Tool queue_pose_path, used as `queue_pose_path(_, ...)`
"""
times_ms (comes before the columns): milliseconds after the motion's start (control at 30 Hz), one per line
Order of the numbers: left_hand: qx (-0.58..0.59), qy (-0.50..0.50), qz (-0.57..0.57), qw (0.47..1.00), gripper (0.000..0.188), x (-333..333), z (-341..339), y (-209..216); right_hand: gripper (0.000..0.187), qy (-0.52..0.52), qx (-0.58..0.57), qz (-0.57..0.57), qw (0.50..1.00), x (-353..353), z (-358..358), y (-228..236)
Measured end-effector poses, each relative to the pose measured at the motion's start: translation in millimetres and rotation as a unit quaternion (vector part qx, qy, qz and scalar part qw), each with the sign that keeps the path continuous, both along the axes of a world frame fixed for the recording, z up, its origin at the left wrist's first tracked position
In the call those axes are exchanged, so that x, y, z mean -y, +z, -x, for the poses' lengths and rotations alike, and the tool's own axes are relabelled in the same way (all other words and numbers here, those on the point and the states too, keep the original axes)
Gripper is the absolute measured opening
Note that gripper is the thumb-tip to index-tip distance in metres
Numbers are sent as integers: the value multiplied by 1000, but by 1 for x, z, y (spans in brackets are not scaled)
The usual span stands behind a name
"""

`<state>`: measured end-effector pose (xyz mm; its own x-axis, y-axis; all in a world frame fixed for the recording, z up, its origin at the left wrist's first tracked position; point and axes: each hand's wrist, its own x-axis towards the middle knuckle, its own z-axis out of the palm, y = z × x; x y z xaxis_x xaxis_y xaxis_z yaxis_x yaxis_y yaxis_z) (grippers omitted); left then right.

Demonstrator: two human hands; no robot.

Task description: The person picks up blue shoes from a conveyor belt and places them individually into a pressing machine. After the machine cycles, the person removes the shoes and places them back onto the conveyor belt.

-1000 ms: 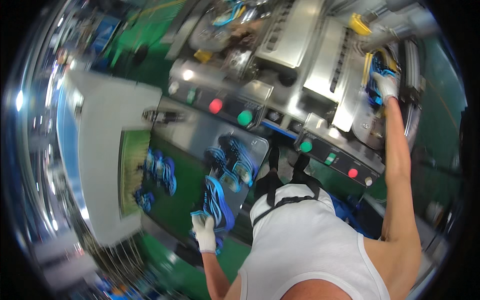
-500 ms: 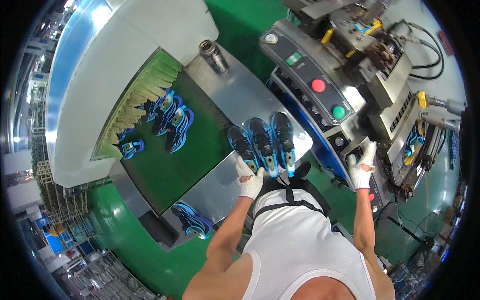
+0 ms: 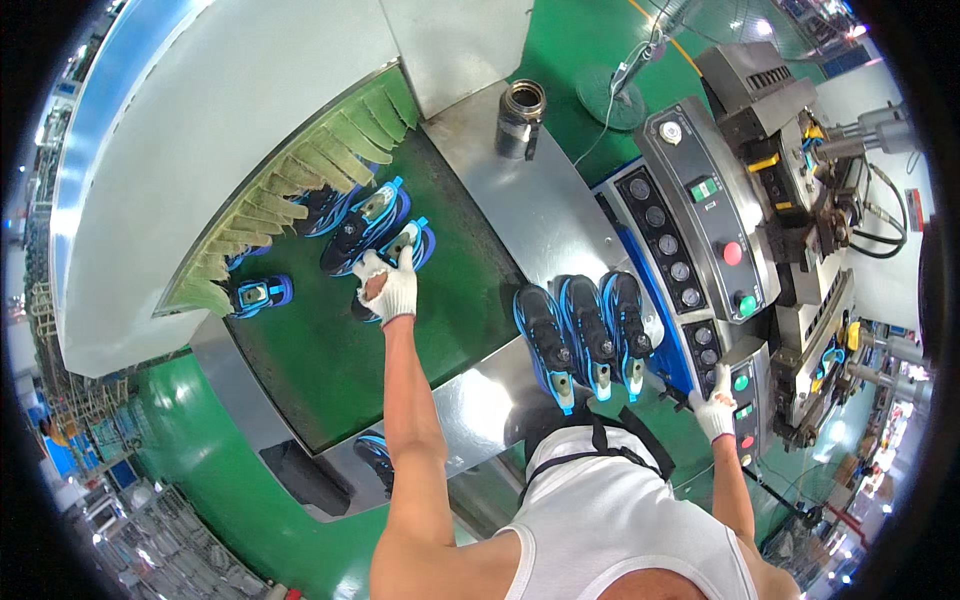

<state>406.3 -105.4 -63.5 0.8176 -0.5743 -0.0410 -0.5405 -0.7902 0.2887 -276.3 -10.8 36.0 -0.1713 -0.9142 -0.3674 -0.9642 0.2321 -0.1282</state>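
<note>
My left hand (image 3: 387,288), in a white work glove with bare skin showing at a gap, is on a black-and-blue sneaker (image 3: 410,242) lying on the green conveyor belt (image 3: 330,390). Thumb and fingers straddle the sneaker's middle, which they partly hide. Close beside it lies another sneaker (image 3: 352,236) of the same kind. My right hand (image 3: 714,408), gloved too, is at the edge of a machine's control panel (image 3: 742,385), its thumb and fingers apart, holding nothing. Between my arms, three matching sneakers (image 3: 590,340) stand side by side on the metal ledge, heels toward me.
More sneakers (image 3: 262,294) sit near the strip curtain (image 3: 290,190) of a large white housing. A metal flask (image 3: 520,120) stands on the far ledge. One sneaker (image 3: 375,460) is partly hidden by my left arm. Pressing machines (image 3: 800,260) with buttons and gauges rise at right.
My left hand has left the three sneakers on the ledge and reached forward and left to a sneaker on the belt. The view has shifted. My right hand stays near the control panel.
</note>
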Motion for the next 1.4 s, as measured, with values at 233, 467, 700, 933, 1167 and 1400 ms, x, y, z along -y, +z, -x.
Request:
queue_pose_path(233,-45,-88,131,986,29,-54,3,-1,90,-44,70,-61,995,1,-79,49)
queue_pose_path(467,-92,-371,218,898,19,-55,130,136,87,35,424,-24,905,27,-188,126)
queue_pose_path(700,-156,-697,244,656,24,1,315,261,73,166,430,130,878,79,-202,121)
queue_pose_path(933,-103,-772,317,541,63,79,444,351,37,-224,816,0,534,55,-49,172)
queue_pose_path(1167,-33,-682,335,650,56,162,487,331,78,-209,951,34,224,14,63,164)
queue_pose_path(1400,-33,-686,312,656,49,201,512,310,80,-186,925,148,295,18,113,162)
